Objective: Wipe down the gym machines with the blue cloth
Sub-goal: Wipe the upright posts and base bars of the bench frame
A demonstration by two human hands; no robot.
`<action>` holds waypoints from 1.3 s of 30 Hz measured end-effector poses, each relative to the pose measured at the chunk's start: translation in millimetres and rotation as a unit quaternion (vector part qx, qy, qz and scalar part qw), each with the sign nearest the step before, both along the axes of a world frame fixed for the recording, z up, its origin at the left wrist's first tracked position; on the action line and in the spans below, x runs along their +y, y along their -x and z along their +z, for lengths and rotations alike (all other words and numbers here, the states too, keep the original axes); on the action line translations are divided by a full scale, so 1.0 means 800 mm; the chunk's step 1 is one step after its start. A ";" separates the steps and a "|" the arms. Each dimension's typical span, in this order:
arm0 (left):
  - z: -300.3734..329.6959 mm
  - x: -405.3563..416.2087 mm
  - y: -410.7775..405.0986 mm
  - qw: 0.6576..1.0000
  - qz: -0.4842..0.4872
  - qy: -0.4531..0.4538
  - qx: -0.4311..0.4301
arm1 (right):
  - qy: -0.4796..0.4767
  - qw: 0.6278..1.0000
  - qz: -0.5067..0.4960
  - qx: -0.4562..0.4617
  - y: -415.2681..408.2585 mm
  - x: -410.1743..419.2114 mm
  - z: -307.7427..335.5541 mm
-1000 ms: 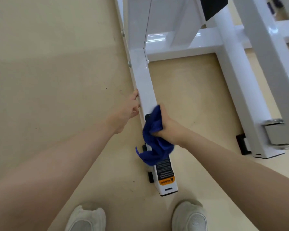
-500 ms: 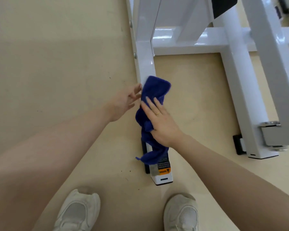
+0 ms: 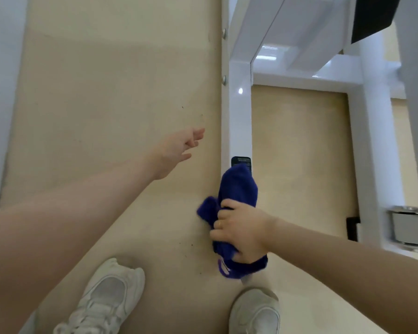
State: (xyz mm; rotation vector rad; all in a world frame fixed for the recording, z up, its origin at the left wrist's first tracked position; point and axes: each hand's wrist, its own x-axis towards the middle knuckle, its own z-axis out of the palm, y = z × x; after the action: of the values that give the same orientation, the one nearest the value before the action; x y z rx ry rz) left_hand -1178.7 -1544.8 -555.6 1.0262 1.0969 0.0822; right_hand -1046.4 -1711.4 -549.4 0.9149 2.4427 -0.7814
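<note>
Head view looks straight down on a beige gym floor [image 3: 106,92], faintly scuffed and speckled, with a pale strip of wall or panel along its left edge. White machine frame [image 3: 239,116] runs up the middle, a base rail lying flat on the floor and joining a cross rail toward the top right. Right hand [image 3: 241,231] grips the blue cloth [image 3: 238,186], fingers curled round it, pressing it onto the near end of that rail; the cloth covers most of a black label [image 3: 241,161], whose print is too small to read. Left hand [image 3: 179,148] hangs over bare floor left of the rail, fingers loosely spread, holding nothing. White shoes [image 3: 109,297] stand at the floor's bottom edge. Wide floor lies left of the rail; a floor bay sits boxed between rails on the right.
</note>
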 end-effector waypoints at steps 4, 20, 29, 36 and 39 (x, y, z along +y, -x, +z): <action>0.012 -0.005 -0.016 0.999 0.034 0.003 -0.001 | -0.033 0.999 0.004 0.010 -0.031 0.038 -0.006; 0.050 -0.002 -0.010 0.997 0.062 -0.005 -0.050 | -0.163 0.932 -0.299 -0.124 -0.050 0.150 -0.018; 0.044 0.021 -0.003 0.996 0.088 0.022 -0.024 | -0.136 0.961 -0.191 -0.144 -0.053 0.140 0.001; 0.037 0.042 -0.004 0.998 0.066 0.008 -0.019 | -0.139 0.921 -0.273 -0.240 -0.020 0.170 -0.018; 0.035 0.050 -0.018 0.996 0.086 0.011 -0.002 | -0.134 0.954 -0.197 -0.180 -0.036 0.155 -0.005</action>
State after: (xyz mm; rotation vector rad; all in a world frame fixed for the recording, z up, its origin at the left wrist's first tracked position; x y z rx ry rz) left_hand -1164.3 -1504.8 -527.9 0.9097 1.1790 0.2110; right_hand -1017.9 -1587.0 -553.7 1.5318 2.0978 -0.3585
